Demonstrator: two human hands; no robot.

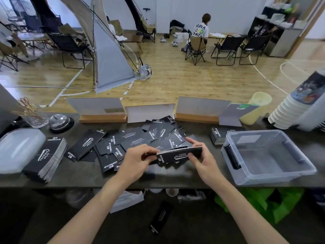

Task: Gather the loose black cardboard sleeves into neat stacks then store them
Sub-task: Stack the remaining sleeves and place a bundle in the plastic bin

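centrally, both hands point(168, 155) pinching a sleeve stack point(179, 154), clear bin point(299, 173) right

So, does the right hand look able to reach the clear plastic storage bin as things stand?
Probably yes: the clear plastic storage bin stands open-topped beside the right hand, nothing between them. Both it and the left hand grip a bundle of black cardboard sleeves, though.

Two hands point(135, 159), three neat sleeve stacks point(51, 155), one loose sleeve pile point(133, 138), one clear bin point(272, 176), one bell point(59, 120)
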